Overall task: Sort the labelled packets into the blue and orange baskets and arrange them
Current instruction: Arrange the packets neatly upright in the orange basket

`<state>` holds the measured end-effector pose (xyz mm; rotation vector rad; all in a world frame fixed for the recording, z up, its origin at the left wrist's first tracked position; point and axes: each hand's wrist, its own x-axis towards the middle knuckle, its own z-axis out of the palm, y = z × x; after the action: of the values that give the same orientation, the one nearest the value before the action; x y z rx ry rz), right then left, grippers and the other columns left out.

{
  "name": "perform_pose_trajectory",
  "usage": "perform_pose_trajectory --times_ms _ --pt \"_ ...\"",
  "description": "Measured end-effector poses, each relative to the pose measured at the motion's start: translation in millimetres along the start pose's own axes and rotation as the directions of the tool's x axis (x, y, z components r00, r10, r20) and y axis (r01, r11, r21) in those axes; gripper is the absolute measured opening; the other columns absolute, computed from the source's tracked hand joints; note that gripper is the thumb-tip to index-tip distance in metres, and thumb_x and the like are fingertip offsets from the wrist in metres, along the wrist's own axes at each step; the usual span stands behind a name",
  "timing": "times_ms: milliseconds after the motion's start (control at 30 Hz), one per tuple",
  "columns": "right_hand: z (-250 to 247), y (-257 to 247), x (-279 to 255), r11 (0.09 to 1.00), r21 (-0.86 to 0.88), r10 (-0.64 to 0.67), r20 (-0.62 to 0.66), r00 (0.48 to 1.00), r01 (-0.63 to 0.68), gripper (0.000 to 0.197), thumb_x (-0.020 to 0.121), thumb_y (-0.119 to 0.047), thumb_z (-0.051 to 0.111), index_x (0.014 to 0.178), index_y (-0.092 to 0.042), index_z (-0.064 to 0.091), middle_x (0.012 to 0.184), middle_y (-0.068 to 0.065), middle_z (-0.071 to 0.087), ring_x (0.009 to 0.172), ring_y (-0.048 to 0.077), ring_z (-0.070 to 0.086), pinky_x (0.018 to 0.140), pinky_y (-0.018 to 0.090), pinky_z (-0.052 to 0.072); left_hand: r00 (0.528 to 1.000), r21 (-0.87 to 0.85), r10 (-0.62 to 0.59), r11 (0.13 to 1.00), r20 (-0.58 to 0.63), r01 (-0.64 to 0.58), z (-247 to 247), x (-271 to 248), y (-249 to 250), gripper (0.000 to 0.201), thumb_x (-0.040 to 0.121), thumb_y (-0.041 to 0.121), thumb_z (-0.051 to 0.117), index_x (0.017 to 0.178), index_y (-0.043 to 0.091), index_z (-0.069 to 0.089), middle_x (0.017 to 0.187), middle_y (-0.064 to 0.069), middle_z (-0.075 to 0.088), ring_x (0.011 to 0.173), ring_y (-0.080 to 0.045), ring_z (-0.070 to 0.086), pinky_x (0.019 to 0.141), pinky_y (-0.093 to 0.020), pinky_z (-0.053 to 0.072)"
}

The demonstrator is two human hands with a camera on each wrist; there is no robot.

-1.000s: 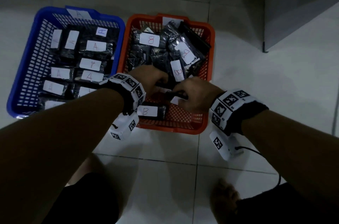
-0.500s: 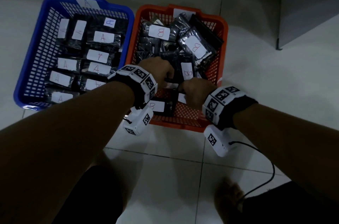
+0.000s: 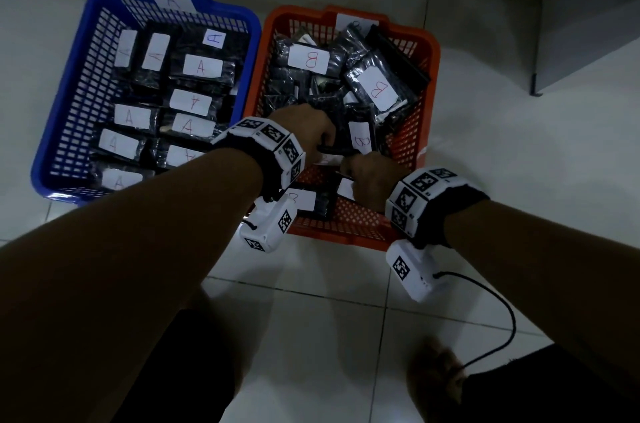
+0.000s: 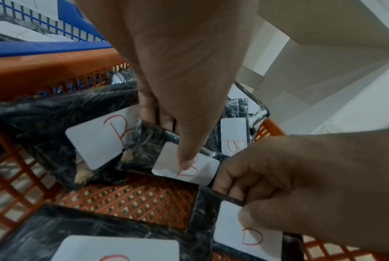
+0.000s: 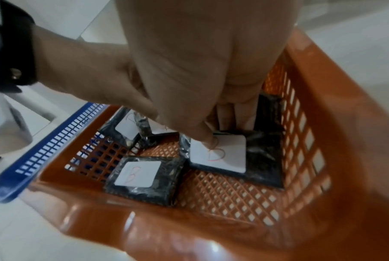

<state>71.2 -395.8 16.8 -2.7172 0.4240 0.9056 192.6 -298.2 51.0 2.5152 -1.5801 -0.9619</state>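
Note:
The blue basket [image 3: 74, 93] on the left holds rows of black packets labelled A [image 3: 202, 68]. Beside it on the right, the orange basket [image 3: 429, 93] holds packets labelled B, piled loosely at its far end [image 3: 379, 90]. Both hands are inside the orange basket. My left hand [image 3: 304, 133] pinches a B packet [image 4: 144, 146], thumb on its white label and fingers behind its far edge. My right hand [image 3: 370, 176] grips another B packet [image 5: 262, 159] the same way, near the basket's right wall. The two packets lie close together above the mesh floor.
Another B packet [image 5: 139, 180] lies flat at the orange basket's near left corner. Bare mesh floor [image 5: 229, 194] shows at the near right. A grey cabinet [image 3: 588, 24] stands at the far right on the tiled floor. A black cable [image 3: 509, 318] hangs from the right wrist camera.
Both hands have stayed in the near half of the orange basket, shifting slightly apart, each with its own B packet. The head view has moved a little.

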Motion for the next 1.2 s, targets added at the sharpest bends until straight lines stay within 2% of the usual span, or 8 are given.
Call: perform_pose_trajectory --times_ms 67,167,233,367,800,967,1100,1200 --pt "-1 6 -2 0.954 0.096 0.299 -0.274 0.914 -0.284 0.028 0.092 0.008 0.044 0.074 0.004 0.065 0.064 0.011 0.064 0.054 0.005 0.057 0.057 0.018 0.036 1.000 0.005 0.002 1.000 -0.019 -0.002 1 0 0 0.022 0.080 0.028 0.069 0.102 0.022 0.070 0.099 0.002 0.069 0.089 -0.018 0.064 0.067 -0.025 0.046" --pt "0 3 -7 0.982 0.132 -0.116 -0.140 0.983 0.135 0.013 0.077 0.001 0.057 0.077 0.008 0.067 0.071 0.019 0.066 0.061 0.015 0.065 0.056 0.012 0.038 1.000 -0.010 -0.001 1.000 -0.028 0.001 1 0 1 0.024 0.081 0.033 0.070 0.101 0.021 0.070 0.098 0.001 0.069 0.088 -0.019 0.064 0.067 -0.025 0.047" --pt "-9 7 -21 0.961 0.274 -0.054 0.023 0.998 0.046 0.031 0.088 -0.002 0.054 0.119 0.002 0.056 0.109 0.021 0.062 0.098 0.027 0.062 0.079 0.025 0.046 1.000 -0.025 -0.009 1.000 -0.029 0.008 0 1 0 0.023 0.081 0.032 0.070 0.099 0.019 0.069 0.096 0.000 0.068 0.088 -0.021 0.064 0.069 -0.028 0.050" --pt "1 13 -42 0.898 0.427 -0.088 -0.061 0.994 0.106 0.053 0.085 -0.004 0.055 0.136 -0.014 0.041 0.103 0.008 0.060 0.090 0.024 0.059 0.074 0.027 0.046 0.999 -0.038 -0.018 0.999 -0.045 0.016 -3 2 -1 0.022 0.080 0.026 0.070 0.101 0.018 0.067 0.097 -0.003 0.068 0.087 -0.022 0.063 0.072 -0.031 0.051" --pt "-21 31 -38 0.977 -0.202 -0.118 -0.239 0.964 0.070 0.030 0.081 -0.023 0.063 0.110 -0.018 0.065 0.112 0.003 0.059 0.110 0.026 0.050 0.080 0.035 0.041 0.998 -0.134 -0.046 0.990 -0.041 0.041 4 -2 1 0.034 0.083 0.028 0.066 0.114 0.020 0.056 0.101 0.002 0.062 0.090 -0.019 0.058 0.072 -0.025 0.043" --pt "-33 30 -40 0.998 -0.068 -0.032 -0.299 0.954 0.012 0.042 0.084 -0.024 0.062 0.123 -0.012 0.055 0.122 0.012 0.054 0.113 0.032 0.051 0.088 0.040 0.044 0.982 -0.491 -0.189 0.853 0.025 0.176 0 5 9 0.029 0.077 0.028 0.076 0.089 0.024 0.050 0.078 0.005 0.057 0.074 -0.017 0.058 0.065 -0.028 0.048" --pt "-48 37 -34 0.996 0.065 0.069 -0.286 0.956 -0.053 0.027 0.086 -0.004 0.058 0.113 -0.002 0.055 0.115 0.017 0.057 0.099 0.035 0.061 0.073 0.037 0.047 0.959 -0.693 -0.224 0.665 0.173 0.280 4 0 22 0.044 0.081 0.016 0.074 0.113 0.019 0.044 0.091 -0.007 0.064 0.083 -0.026 0.066 0.071 -0.044 0.059" --pt "-48 41 -27 0.999 -0.007 0.039 -0.238 0.971 -0.042 0.019 0.089 -0.002 0.052 0.106 0.000 0.060 0.109 0.016 0.062 0.095 0.032 0.062 0.066 0.028 0.037 0.985 -0.605 -0.147 0.777 0.094 0.173 13 -5 23 0.056 0.084 0.018 0.071 0.129 0.026 0.040 0.087 0.004 0.061 0.071 -0.011 0.062 0.056 -0.026 0.055"
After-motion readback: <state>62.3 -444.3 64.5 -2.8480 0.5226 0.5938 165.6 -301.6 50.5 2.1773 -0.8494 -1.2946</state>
